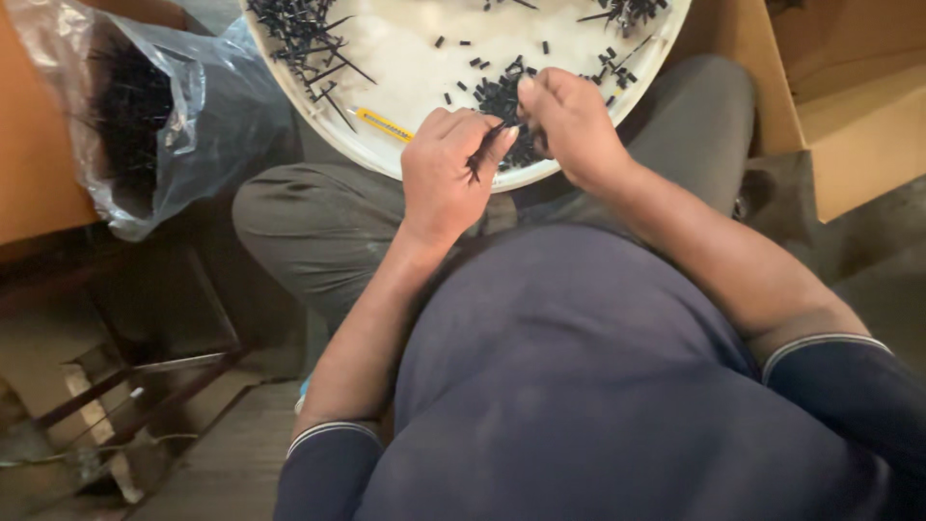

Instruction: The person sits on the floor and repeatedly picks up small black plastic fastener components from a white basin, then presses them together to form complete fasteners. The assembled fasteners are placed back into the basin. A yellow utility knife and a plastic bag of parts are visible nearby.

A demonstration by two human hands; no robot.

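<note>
Head view, item by item. Left hand (pixel 446 172) is pinching a small bundle of thin black plastic strips (pixel 485 150), its grip clenched around their middle. Right hand (pixel 571 118) is closing its fingertips on the bundle's upper end, just above the near rim of the round white plastic tray (pixel 405 58) lying across the person's lap. Short black tube pieces (pixel 502 96) are lying scattered in the tray; a yellow utility knife (pixel 384 123) is resting beside the left hand. A clear plastic bag of black strips (pixel 145 106) is standing well apart. The strips look light, springy and slippery; holding them mid-length seems safest.
</note>
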